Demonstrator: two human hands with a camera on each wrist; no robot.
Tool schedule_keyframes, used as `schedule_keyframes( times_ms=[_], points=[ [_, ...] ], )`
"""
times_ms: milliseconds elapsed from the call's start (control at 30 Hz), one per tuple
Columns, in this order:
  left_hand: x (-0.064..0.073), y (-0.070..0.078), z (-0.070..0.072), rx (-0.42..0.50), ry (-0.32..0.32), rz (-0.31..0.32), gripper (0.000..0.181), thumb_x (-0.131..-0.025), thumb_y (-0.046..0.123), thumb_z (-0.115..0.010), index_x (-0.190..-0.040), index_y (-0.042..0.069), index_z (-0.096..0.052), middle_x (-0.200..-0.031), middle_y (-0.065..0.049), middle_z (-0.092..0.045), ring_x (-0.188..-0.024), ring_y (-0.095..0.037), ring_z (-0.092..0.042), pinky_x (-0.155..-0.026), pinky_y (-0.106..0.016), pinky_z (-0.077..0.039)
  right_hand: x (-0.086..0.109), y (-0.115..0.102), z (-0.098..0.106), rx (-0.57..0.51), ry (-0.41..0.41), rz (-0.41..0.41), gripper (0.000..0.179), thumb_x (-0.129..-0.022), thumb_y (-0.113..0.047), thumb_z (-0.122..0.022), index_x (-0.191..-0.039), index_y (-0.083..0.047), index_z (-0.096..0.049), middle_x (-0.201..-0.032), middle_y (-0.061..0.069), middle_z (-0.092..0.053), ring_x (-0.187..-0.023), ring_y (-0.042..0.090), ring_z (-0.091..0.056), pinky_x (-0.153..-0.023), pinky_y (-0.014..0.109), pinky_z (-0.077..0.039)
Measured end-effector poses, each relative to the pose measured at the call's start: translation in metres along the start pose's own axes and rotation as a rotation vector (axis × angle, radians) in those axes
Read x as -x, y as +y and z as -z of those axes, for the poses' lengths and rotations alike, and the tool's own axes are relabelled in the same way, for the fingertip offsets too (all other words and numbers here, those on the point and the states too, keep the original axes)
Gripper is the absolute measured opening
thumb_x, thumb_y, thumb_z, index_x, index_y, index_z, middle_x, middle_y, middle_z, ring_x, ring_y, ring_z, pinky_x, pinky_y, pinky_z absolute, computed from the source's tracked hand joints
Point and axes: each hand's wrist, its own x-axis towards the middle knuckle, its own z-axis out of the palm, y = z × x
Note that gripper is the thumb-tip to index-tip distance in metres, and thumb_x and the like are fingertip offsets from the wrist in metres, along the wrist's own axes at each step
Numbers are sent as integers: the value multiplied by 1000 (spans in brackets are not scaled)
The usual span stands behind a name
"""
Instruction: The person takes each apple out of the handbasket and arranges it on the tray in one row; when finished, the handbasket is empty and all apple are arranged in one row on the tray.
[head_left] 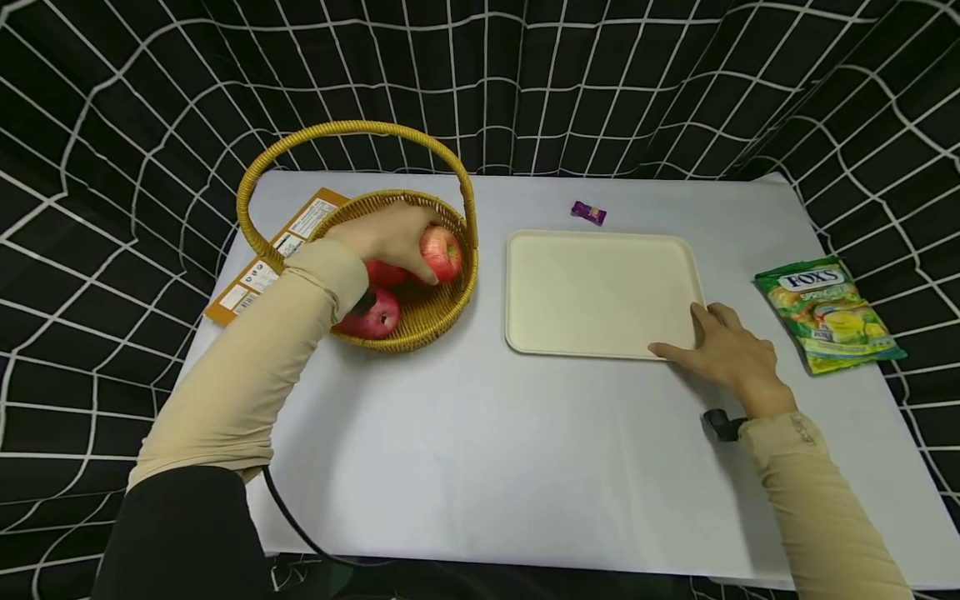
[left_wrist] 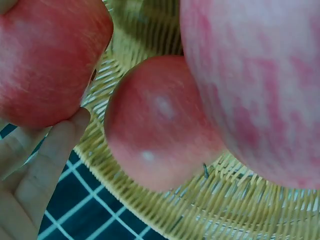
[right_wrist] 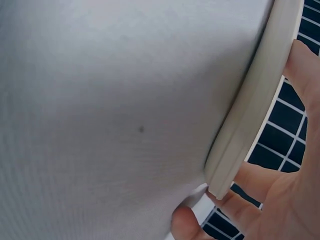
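Observation:
Inside a round wicker basket [head_left: 427, 325] with a tall handle, my left hand [head_left: 393, 236] grips a red apple [head_left: 441, 254] near the right rim. The left wrist view shows fingertips against the underside of that apple [left_wrist: 47, 60]. Two more apples lie in the basket: a pinkish one [head_left: 378, 317] at the front and a red one [head_left: 384, 273] partly hidden under my hand. My right hand [head_left: 731, 354] holds the near right corner of a cream rectangular tray [head_left: 600, 292]. Its thumb is on the front edge and its fingers are along the right edge.
Behind the basket's left side lies a flat orange-brown box [head_left: 247, 287] with labels. A small purple wrapped sweet [head_left: 588, 212] sits beyond the tray. On the right is a green and yellow Fox's candy bag [head_left: 828, 315]. A black cable [head_left: 292, 521] crosses the white table's front edge.

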Motion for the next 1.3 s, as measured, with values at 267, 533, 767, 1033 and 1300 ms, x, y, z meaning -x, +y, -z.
schedule_keyframes(
  times_ms=[267,533,767,1033,1300],
  points=[
    [38,-12,6,82,148,10,90,-80,38,-84,-151,0,-44,-142,-21,-61,-129,-36,-60,-114,-51,-48,-3,0,1,0,-4,-6,125,-82,-88,-52,-164,-2,-13,-161,36,-17,-136,64,-37,-96,81,-37],
    [66,-10,-7,244,247,-28,85,-77,36,-89,-146,7,-49,-136,-15,-65,-124,-30,-64,-108,-49,-53,-4,2,1,6,-22,-7,125,-83,-88,-50,-164,-1,-10,-161,37,-15,-136,63,-35,-88,78,-46],
    [85,14,-28,437,331,-75,86,-72,29,-93,-145,12,-51,-134,-13,-64,-112,-30,-70,-100,-46,-59,-5,2,0,5,-33,-2,126,-84,-88,-50,-164,-1,-8,-161,38,-13,-132,66,-37,-87,78,-47],
    [81,57,-56,546,527,-237,87,-69,23,-94,-143,7,-50,-134,-11,-66,-119,-26,-67,-104,-41,-56,-4,5,-1,10,-29,-5,125,-85,-87,-49,-164,-1,-8,-161,38,-12,-128,69,-40,-85,79,-47],
    [60,95,-83,658,633,-277,85,-71,21,-94,-141,4,-50,-137,-11,-64,-116,-24,-70,-100,-34,-60,-6,2,-2,6,-19,-6,124,-84,-87,-50,-165,-2,-8,-161,37,-13,-127,67,-42,-85,77,-47]
  ],
)
